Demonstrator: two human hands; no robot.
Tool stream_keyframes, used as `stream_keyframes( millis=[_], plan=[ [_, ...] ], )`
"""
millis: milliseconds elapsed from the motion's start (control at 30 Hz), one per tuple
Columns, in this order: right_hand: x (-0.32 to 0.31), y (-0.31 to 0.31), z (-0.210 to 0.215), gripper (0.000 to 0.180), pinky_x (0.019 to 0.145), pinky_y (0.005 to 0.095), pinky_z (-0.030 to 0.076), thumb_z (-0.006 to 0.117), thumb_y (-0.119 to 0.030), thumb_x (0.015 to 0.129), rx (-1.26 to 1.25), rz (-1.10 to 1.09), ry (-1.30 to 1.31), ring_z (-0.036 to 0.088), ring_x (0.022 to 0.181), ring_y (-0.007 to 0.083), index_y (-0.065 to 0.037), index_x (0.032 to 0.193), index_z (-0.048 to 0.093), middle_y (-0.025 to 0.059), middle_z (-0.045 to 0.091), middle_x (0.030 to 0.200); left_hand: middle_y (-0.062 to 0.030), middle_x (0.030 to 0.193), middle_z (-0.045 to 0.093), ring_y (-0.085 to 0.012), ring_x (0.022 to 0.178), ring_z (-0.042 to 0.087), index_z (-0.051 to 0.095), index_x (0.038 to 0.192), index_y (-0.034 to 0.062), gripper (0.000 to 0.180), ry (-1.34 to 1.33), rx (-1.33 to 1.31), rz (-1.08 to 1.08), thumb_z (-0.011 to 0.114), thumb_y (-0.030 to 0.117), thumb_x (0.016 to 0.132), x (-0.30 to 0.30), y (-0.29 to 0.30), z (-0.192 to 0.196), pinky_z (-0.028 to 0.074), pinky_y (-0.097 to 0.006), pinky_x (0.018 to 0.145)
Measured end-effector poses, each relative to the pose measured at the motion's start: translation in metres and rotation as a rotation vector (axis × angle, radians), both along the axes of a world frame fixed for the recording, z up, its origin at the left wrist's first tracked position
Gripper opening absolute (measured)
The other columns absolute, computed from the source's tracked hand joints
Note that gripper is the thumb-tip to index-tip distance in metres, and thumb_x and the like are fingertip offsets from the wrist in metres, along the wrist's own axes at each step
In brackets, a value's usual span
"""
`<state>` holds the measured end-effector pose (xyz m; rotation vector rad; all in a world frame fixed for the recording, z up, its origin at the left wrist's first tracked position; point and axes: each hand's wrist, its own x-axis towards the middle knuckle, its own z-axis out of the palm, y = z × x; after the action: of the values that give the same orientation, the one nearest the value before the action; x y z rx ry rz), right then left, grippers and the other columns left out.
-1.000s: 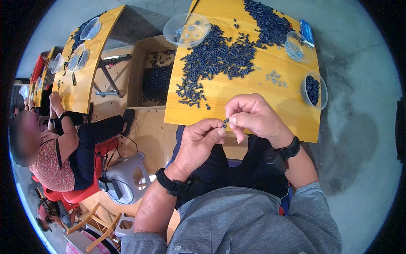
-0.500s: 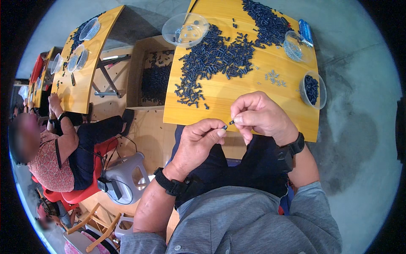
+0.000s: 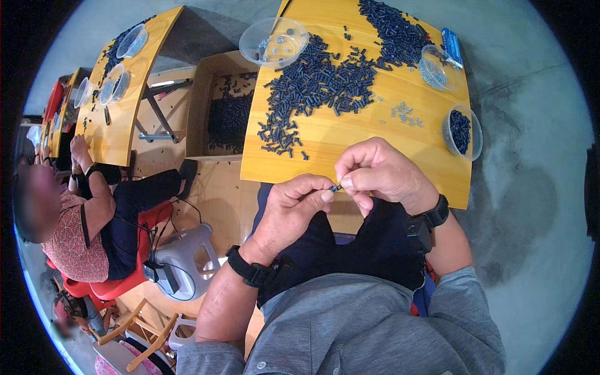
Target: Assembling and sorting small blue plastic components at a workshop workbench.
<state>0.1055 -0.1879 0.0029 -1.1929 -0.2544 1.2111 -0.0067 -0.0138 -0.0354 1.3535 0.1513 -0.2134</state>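
Just off the table's near edge, my left hand [image 3: 297, 206] pinches a small black plastic piece [image 3: 334, 188] between thumb and forefinger. My right hand [image 3: 378, 172] is closed in a pinch at the other end of it, and the two fingertip pairs nearly touch. Whether one piece or two joined pieces lie between the fingers is too small to tell. Ahead on the yellow table [image 3: 431, 164] spreads a heap of short black plastic pieces [image 3: 319, 81]. A few small silvery metal parts [image 3: 407, 115] lie nearer my right hand.
Clear tubs stand on the table: a round tub [image 3: 274, 42] at the far left, a tub of silvery parts [image 3: 432, 70] and a tub of black pieces [image 3: 460, 132] at right. A blue box [image 3: 451, 47] sits behind. A carton [image 3: 203, 112] and a seated co-worker [image 3: 81, 231] are left.
My right hand has moved slightly left, bringing its fingertips and the piece in them up against the piece in my left hand. My left hand stays nearly still.
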Motion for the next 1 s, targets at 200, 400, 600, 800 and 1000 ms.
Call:
stream_keyframes(
  millis=[200,400,600,800,1000],
  plan=[
    [0.001,-0.002,0.0,0.007,0.042,0.0234,0.048,0.057,-0.004,0.082,0.039,-0.035,0.006,0.055,0.045,0.0091,0.003,0.081,0.059,0.0053,0.058,0.064,-0.0022,0.082,0.064,-0.0085,0.072,0.059,0.064,0.097,-0.0006,0.01,-0.058,0.016,-0.016,0.059,0.003,0.089,0.0,0.0,-0.001,0.049,-0.022,0.067],
    [0.0,0.001,0.001,0.008,0.042,0.0233,0.048,0.057,-0.004,0.081,-0.001,-0.009,-0.014,0.055,0.046,0.0089,0.003,0.08,0.06,0.005,0.058,0.065,-0.0034,0.081,0.061,-0.0089,0.072,0.057,0.064,0.095,-0.0026,0.009,-0.01,-0.011,-0.004,0.06,0.001,0.088,0.0,0.0,0.002,0.048,-0.022,0.066],
    [0.002,0.001,0.001,0.009,0.042,0.0232,0.048,0.057,-0.005,0.081,-0.013,0.039,-0.041,0.054,0.046,0.0086,0.003,0.081,0.06,0.0045,0.058,0.065,-0.0027,0.08,0.063,-0.0077,0.07,0.058,0.064,0.096,-0.0024,0.01,0.073,-0.073,-0.015,0.058,0.003,0.09,0.0,-0.001,0.003,0.049,-0.021,0.065],
    [0.004,0.003,-0.004,0.01,0.042,0.0228,0.048,0.056,-0.005,0.083,0.032,0.055,0.041,0.054,0.045,0.0086,0.004,0.083,0.059,0.0051,0.058,0.064,-0.0015,0.077,0.063,-0.0068,0.067,0.058,0.064,0.096,-0.0014,0.011,0.106,-0.14,-0.006,0.057,0.004,0.091,0.0,0.001,0.004,0.048,-0.021,0.063],
    [0.004,0.008,-0.009,0.01,0.042,0.0232,0.048,0.056,-0.006,0.085,0.013,0.107,0.054,0.054,0.045,0.0084,0.004,0.085,0.059,0.0053,0.058,0.064,-0.0014,0.077,0.064,-0.0065,0.066,0.057,0.064,0.096,-0.0015,0.011,0.105,-0.081,-0.046,0.057,0.005,0.091,0.001,0.005,0.002,0.047,-0.02,0.062]
  ],
)
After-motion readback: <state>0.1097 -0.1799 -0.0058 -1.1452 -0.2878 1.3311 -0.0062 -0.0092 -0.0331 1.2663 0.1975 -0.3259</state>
